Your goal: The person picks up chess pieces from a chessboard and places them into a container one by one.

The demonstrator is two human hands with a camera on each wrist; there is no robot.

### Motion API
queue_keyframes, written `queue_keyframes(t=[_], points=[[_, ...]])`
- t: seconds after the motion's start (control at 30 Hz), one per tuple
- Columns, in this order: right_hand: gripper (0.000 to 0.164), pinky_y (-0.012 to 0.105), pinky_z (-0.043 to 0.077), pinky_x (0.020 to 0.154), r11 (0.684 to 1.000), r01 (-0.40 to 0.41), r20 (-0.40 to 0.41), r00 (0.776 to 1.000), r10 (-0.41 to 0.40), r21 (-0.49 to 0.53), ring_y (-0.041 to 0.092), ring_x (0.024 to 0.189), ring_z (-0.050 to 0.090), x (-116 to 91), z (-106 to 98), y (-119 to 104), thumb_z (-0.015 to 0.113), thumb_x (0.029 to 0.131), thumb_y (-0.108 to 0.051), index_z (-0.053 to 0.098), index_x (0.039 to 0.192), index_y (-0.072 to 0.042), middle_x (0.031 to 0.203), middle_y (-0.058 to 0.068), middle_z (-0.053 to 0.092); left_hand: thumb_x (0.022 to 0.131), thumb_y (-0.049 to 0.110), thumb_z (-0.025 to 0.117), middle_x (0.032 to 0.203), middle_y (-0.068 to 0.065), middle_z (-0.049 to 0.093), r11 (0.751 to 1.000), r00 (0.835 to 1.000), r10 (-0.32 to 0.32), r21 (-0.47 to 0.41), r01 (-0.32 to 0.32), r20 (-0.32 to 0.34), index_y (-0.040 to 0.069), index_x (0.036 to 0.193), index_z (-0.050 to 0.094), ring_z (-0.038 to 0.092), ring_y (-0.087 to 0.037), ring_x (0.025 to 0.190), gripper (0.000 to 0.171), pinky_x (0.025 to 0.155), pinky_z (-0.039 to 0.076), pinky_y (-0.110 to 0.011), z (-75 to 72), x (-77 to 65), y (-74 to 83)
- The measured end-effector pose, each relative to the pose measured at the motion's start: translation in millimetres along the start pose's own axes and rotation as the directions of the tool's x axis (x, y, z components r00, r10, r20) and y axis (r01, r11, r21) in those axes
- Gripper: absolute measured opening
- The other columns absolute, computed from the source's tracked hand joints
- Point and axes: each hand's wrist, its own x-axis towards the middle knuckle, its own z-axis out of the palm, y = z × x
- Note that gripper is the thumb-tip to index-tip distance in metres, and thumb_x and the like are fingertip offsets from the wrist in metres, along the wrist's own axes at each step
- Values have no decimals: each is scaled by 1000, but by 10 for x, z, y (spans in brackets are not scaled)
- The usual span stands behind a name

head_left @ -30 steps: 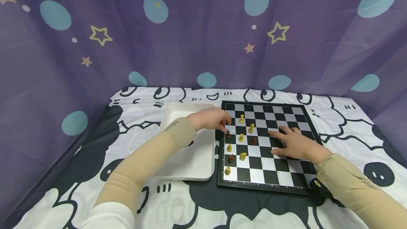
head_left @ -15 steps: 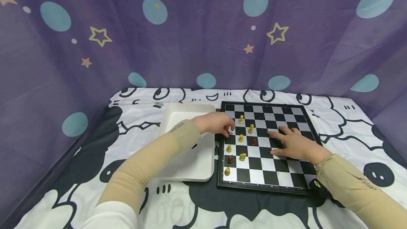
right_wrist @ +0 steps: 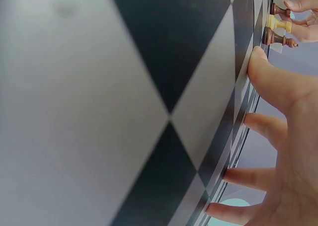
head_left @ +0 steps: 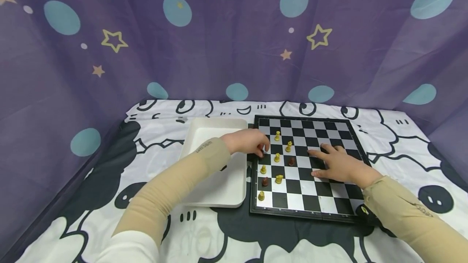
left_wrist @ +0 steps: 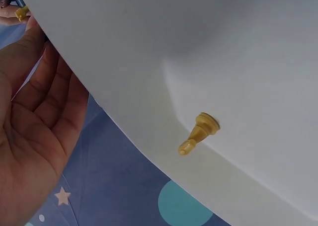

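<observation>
My left hand (head_left: pixel 248 141) reaches over the tray's right rim to the left edge of the chessboard (head_left: pixel 308 215). Its thumb and fingers pinch a dark brown chess piece (right_wrist: pixel 279 10), which stands on the board and is mostly hidden by the hand in the head view. Flat on the right half of the board, my right hand (head_left: pixel 338 164) rests with fingers spread and holds nothing. Several yellow chess pieces (head_left: pixel 289 146) stand on the left squares, along with another brown chess piece (head_left: pixel 291 161) and a brown one (head_left: pixel 265 182) nearer the front.
The white tray (head_left: pixel 234 205) lies just left of the board. Inside it, a yellow chess piece (left_wrist: pixel 199 132) lies near the wall. A cartoon-patterned cloth (head_left: pixel 197 234) covers the table, and a purple curtain (head_left: pixel 234 44) hangs behind.
My left hand has shifted slightly right and down onto the brown piece at the board's left edge, then held there. The right hand stays in place.
</observation>
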Motion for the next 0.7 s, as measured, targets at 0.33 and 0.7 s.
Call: queue_keyframes(t=[0.33,0.7], points=[[82,71,37,89,1000,-6,0,1000,6,7,58,126,29,6,4,10,59,78,-67,43,142,-18,146,31,28,85,18,70,92,-1,66,999,1000,13,-32,-14,-11,13,102,69,56,-11,81,17,75,48,-23,39,37,-61],[83,71,37,89,1000,-11,8,1000,11,5,57,127,28,15,4,16,58,78,-68,43,143,-19,146,30,27,86,11,68,95,-1,70,999,1000,24,-30,-24,2,12,98,73,61,-10,84,13,77,50,-21,87,66,-90]])
